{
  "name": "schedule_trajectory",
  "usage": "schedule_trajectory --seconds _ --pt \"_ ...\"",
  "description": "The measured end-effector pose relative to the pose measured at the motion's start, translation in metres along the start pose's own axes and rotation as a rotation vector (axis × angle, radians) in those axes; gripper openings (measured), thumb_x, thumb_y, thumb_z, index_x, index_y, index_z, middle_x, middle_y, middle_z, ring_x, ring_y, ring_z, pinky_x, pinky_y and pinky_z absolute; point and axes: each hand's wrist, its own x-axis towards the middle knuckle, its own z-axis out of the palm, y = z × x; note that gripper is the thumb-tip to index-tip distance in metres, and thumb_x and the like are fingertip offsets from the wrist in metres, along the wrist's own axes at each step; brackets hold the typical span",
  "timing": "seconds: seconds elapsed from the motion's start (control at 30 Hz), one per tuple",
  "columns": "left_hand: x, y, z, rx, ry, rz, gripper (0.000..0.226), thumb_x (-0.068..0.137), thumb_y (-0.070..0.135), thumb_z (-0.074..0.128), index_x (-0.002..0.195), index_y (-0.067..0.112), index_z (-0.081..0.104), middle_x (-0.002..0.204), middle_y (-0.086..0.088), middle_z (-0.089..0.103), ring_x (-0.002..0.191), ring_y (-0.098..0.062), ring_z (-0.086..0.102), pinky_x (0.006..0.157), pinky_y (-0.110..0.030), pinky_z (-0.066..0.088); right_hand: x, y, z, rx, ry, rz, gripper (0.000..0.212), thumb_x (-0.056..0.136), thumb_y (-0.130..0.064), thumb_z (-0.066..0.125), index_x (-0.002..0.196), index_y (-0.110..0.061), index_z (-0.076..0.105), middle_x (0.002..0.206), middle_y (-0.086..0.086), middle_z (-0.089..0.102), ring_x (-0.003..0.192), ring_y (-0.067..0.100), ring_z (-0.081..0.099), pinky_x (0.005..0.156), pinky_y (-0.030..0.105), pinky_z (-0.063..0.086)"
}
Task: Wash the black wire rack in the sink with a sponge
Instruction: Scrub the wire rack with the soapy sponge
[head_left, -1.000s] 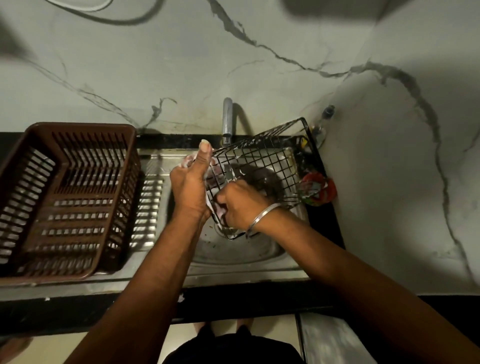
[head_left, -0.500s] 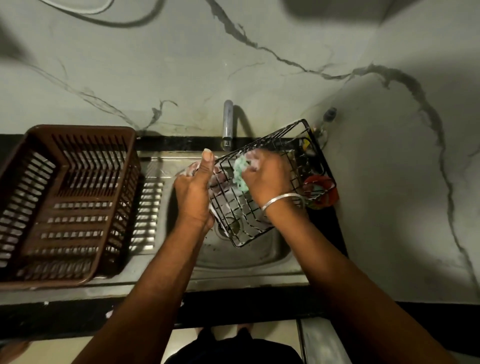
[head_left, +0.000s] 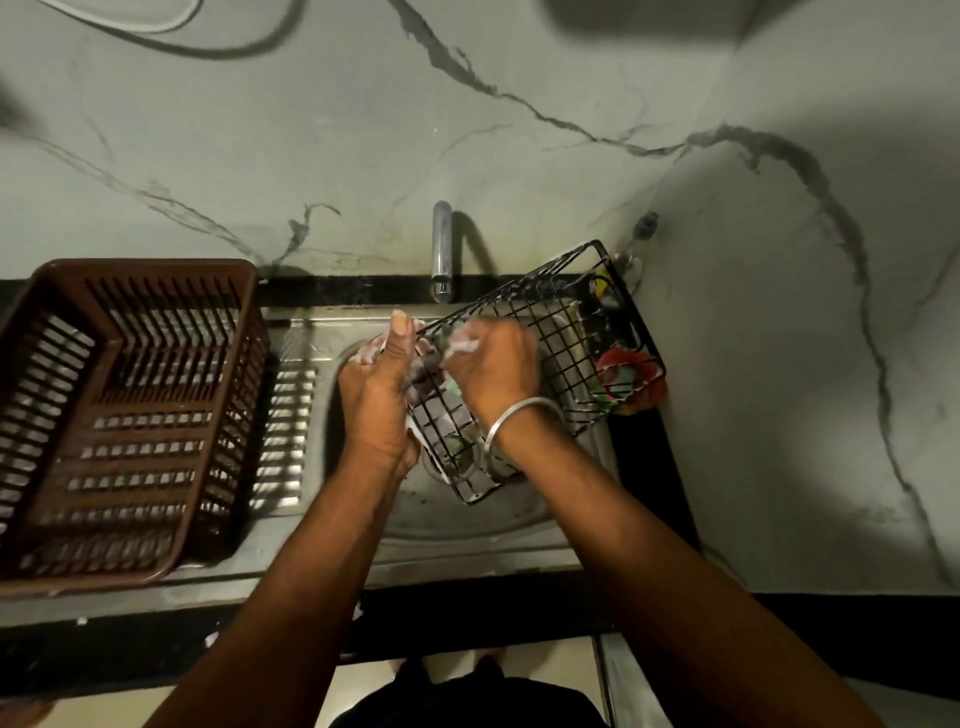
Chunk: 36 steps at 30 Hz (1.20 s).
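Note:
The black wire rack (head_left: 563, 332) is held tilted over the steel sink (head_left: 467, 519), its low corner near the drain. My left hand (head_left: 376, 395), soapy, grips the rack's left edge with the thumb up. My right hand (head_left: 493, 371), with a metal bangle on the wrist, presses a green sponge (head_left: 451, 382) against the rack's mesh near the left edge. Only a sliver of the sponge shows below the fingers. Foam clings to both hands and to the rack's top wires.
A brown plastic dish basket (head_left: 130, 415) stands on the ribbed drainboard at the left. The tap (head_left: 441, 249) rises behind the sink. A red and green scrubber (head_left: 631, 379) lies on the black counter at the right, beside the marble wall.
My right hand moved from the rack's lower edge up to its top, then slid left toward my left hand. The rack tilted slightly; my left hand kept its grip.

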Motion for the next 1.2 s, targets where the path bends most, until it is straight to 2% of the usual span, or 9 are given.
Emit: schedule_trajectory --seconds 0.2,0.37,0.47,0.6,0.67,0.77,0.9,1.07,1.2 --pt "-0.003 -0.008 -0.001 -0.064 -0.034 -0.006 0.039 0.093 0.058 0.074 0.076 0.023 0.077 0.088 -0.009 0.075 0.09 -0.03 0.071 0.09 -0.054 0.056 -0.017 -0.009 0.011 -0.025 -0.073 -0.099 0.011 0.09 -0.008 0.077 0.083 -0.016 0.074 0.084 -0.001 0.07 0.077 0.014 0.066 0.068 0.032 0.061" --pt "-0.003 -0.003 0.0 -0.077 -0.053 0.015 0.037 0.096 0.054 0.071 0.077 0.022 0.076 0.083 -0.006 0.073 0.084 -0.028 0.069 0.086 -0.051 0.057 -0.021 -0.012 0.012 -0.133 0.045 -0.193 0.004 0.093 -0.008 0.074 0.093 -0.012 0.075 0.09 0.005 0.072 0.08 0.02 0.066 0.062 0.024 0.049" --pt "-0.004 -0.004 -0.005 -0.049 -0.044 -0.007 0.052 0.092 0.065 0.071 0.092 0.014 0.076 0.102 -0.019 0.078 0.099 -0.042 0.074 0.096 -0.066 0.058 -0.016 -0.007 0.005 -0.141 -0.014 -0.156 0.01 0.094 -0.013 0.074 0.104 -0.014 0.076 0.099 0.001 0.071 0.08 0.01 0.058 0.055 0.005 0.032" --pt "-0.01 -0.002 -0.004 -0.064 -0.018 -0.027 0.042 0.095 0.057 0.07 0.091 0.016 0.079 0.106 -0.018 0.08 0.103 -0.037 0.077 0.098 -0.056 0.061 0.002 0.006 -0.01 -0.031 0.216 -0.067 0.027 0.09 -0.013 0.079 0.116 -0.012 0.074 0.11 0.001 0.073 0.09 0.01 0.067 0.062 0.011 0.053" --pt "-0.011 0.0 -0.001 -0.013 -0.008 -0.035 0.038 0.096 0.053 0.066 0.088 0.018 0.075 0.098 -0.008 0.082 0.095 -0.023 0.079 0.085 -0.042 0.064 -0.005 0.002 -0.001 -0.004 0.13 -0.033 0.021 0.091 -0.015 0.078 0.111 -0.015 0.074 0.105 -0.003 0.072 0.089 0.011 0.069 0.065 0.02 0.06" --pt "-0.008 -0.003 -0.007 -0.003 0.002 -0.05 0.061 0.091 0.065 0.068 0.11 0.007 0.074 0.108 -0.01 0.082 0.102 -0.023 0.079 0.088 -0.044 0.061 -0.002 0.0 0.0 0.133 -0.044 0.129 0.018 0.091 -0.016 0.079 0.109 -0.018 0.074 0.1 -0.005 0.071 0.08 0.01 0.069 0.056 0.018 0.056" --pt "-0.012 -0.002 -0.01 -0.094 0.028 -0.078 0.094 0.076 0.077 0.08 0.134 0.004 0.069 0.125 -0.016 0.077 0.115 -0.037 0.075 0.104 -0.064 0.055 0.015 0.008 -0.028 0.122 0.189 0.11 0.021 0.088 -0.01 0.081 0.108 -0.009 0.075 0.093 -0.004 0.068 0.066 -0.007 0.055 0.044 0.002 0.04" --pt "-0.016 0.0 -0.005 -0.04 0.004 -0.072 0.059 0.086 0.065 0.074 0.106 0.009 0.075 0.109 -0.012 0.081 0.106 -0.03 0.078 0.097 -0.054 0.06 -0.006 0.003 0.0 -0.026 -0.017 0.034 0.016 0.09 -0.016 0.08 0.105 -0.018 0.074 0.1 -0.003 0.071 0.084 0.012 0.067 0.06 0.017 0.054" --pt "-0.016 -0.001 -0.005 -0.015 -0.003 -0.067 0.046 0.086 0.064 0.075 0.098 0.02 0.078 0.112 -0.011 0.081 0.11 -0.031 0.077 0.1 -0.056 0.059 0.0 0.011 -0.012 -0.081 0.188 -0.049 0.023 0.089 -0.011 0.08 0.111 -0.011 0.075 0.104 0.004 0.072 0.088 0.015 0.067 0.062 0.018 0.055"
